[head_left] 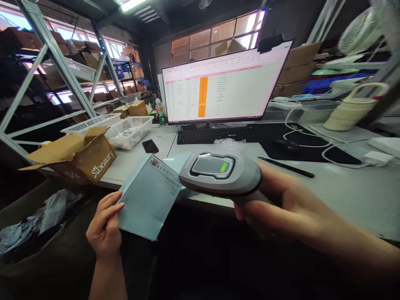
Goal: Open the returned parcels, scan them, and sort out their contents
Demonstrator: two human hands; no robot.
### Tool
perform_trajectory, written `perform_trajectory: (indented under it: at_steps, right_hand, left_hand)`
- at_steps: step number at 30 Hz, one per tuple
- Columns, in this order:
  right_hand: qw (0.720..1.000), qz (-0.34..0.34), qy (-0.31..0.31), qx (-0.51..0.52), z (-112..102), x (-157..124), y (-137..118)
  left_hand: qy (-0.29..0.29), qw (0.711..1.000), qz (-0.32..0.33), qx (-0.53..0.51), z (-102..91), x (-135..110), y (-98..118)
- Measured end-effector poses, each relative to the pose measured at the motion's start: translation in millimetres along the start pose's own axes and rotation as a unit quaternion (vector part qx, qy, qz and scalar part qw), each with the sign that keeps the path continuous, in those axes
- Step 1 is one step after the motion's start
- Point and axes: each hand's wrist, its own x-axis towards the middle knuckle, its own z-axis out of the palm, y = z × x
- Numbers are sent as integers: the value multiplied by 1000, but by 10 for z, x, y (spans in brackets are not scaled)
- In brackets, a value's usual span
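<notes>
My left hand [105,225] pinches the left edge of a flat light-blue box [146,204], tilted in front of the desk edge. A barcode label and small print show near the top of its face. My right hand [281,200] is wrapped round the handle of a grey barcode scanner [218,173], which has a green light on top. The scanner's nose points left, toward the box, and overlaps its right edge in view. Most of the scanner's handle is hidden by my fingers. Behind the scanner, another light-blue piece [178,161] lies on the desk, partly covered.
A monitor [237,91] with a spreadsheet stands behind a black keyboard [215,135]. Left are a phone [150,146], a white basket [129,131] and an open carton [84,156]. Right lie a pen [287,167], a mouse [285,145], loose cables and a cream jug [350,110].
</notes>
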Motion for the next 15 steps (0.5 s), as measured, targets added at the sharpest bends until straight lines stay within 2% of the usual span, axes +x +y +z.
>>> perform_trajectory:
  at_steps: [4, 8, 10, 12, 15]
  right_hand:
    - [1000, 30, 3, -2, 8, -22, -39]
    - [996, 80, 13, -28, -35, -31, -21]
    - [992, 116, 27, -47, -112, -5, 54]
    - [983, 167, 52, -60, -243, 39, 196]
    - [960, 256, 87, -77, -526, 91, 537]
  left_hand:
    - [19, 1000, -4, 7, 5, -8, 14]
    - [16, 998, -44, 47, -36, -38, -20]
    - [44, 993, -97, 43, -29, -41, -82]
    - [95, 980, -177, 9, 10, -21, -196]
    - [171, 935, -304, -58, 110, 51, -469]
